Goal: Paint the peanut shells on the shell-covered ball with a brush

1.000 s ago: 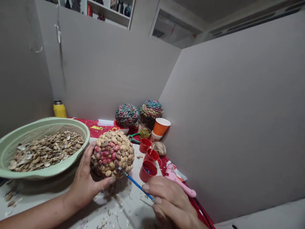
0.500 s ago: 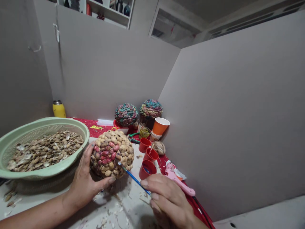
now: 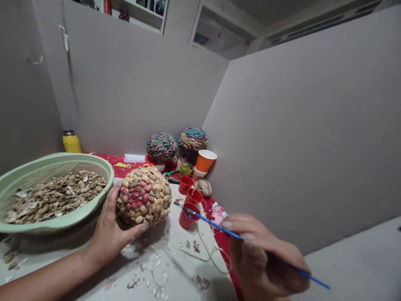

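Note:
A round ball covered in peanut shells (image 3: 158,196) rests on the table, mostly tan with a patch of shells painted red-pink on its left face. My left hand (image 3: 109,230) grips its left and lower side, thumb in front and fingers along the edge. My right hand (image 3: 266,255) is closed around a blue paintbrush (image 3: 208,220). The brush tip is over the nearest red cup (image 3: 187,221), apart from the ball; whether it touches the cup cannot be told. Two more red cups (image 3: 186,184) stand in a row behind it.
At left sits a green colander (image 3: 108,179) holding shell pieces. Two multicoloured balls (image 3: 162,147) stand at the back, near an orange paper cup (image 3: 205,162) and a twine ball (image 3: 203,188). A yellow bottle (image 3: 72,143) is at far left. Shell scraps and loose twine lie in front.
My right hand has drawn the paintbrush away from the ball, rightward, to above the nearest red cup. My left hand keeps its hold on the ball. The whole view has shifted slightly.

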`<state>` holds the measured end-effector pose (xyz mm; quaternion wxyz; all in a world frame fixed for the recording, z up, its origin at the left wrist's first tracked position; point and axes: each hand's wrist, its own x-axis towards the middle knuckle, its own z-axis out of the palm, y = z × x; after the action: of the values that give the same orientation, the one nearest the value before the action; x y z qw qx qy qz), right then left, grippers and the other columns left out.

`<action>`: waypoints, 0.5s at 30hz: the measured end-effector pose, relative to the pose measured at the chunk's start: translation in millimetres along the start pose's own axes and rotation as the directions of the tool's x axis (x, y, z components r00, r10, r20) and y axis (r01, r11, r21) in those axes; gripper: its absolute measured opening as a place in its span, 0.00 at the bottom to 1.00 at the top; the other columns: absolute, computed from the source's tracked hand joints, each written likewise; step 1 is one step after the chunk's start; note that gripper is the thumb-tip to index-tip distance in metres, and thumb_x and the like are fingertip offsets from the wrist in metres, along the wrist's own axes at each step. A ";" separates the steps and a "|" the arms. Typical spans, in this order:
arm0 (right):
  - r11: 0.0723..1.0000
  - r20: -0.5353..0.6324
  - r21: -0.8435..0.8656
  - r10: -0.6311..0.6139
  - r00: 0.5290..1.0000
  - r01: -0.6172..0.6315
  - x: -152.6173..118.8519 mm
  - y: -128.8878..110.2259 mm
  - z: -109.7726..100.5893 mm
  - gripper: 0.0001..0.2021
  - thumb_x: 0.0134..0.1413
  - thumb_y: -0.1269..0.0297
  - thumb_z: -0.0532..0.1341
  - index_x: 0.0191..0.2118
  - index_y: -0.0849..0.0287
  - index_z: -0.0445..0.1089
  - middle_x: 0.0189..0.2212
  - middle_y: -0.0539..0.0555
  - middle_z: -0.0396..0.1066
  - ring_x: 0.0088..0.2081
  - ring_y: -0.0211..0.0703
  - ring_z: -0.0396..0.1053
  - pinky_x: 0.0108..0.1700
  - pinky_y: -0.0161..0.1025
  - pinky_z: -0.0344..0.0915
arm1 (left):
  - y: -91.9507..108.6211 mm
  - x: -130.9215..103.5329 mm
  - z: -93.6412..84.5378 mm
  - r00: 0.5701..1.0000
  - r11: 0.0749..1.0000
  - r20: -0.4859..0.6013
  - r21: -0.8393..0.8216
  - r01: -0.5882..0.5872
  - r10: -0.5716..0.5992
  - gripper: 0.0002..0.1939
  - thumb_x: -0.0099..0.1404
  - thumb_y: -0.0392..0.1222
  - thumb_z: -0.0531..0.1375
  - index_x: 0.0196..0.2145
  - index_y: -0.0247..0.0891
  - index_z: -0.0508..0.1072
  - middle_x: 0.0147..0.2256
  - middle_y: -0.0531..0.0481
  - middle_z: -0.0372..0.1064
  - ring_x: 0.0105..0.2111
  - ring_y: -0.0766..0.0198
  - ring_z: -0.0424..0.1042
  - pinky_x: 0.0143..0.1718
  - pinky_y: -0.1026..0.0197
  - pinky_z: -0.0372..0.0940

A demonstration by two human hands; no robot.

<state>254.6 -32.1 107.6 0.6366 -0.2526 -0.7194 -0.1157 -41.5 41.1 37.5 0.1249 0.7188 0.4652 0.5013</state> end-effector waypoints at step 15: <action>0.832 0.207 -0.427 0.472 0.857 -0.355 -17.6 45.1 0.2 0.12 0.66 0.60 0.61 0.31 0.56 0.72 0.22 0.48 0.74 0.22 0.38 0.68 0.27 0.34 0.63 | 0.9 4.6 -0.1 0.999 0.998 -0.034 0.044 0.039 -0.037 0.54 0.57 0.58 0.70 0.72 0.45 0.47 0.70 0.33 0.53 0.69 0.31 0.58 0.67 0.29 0.55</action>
<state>278.6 2.3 83.4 0.4680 -0.5349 -0.7002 -0.0680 -40.8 44.2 40.9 0.1107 0.7041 0.4919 0.5000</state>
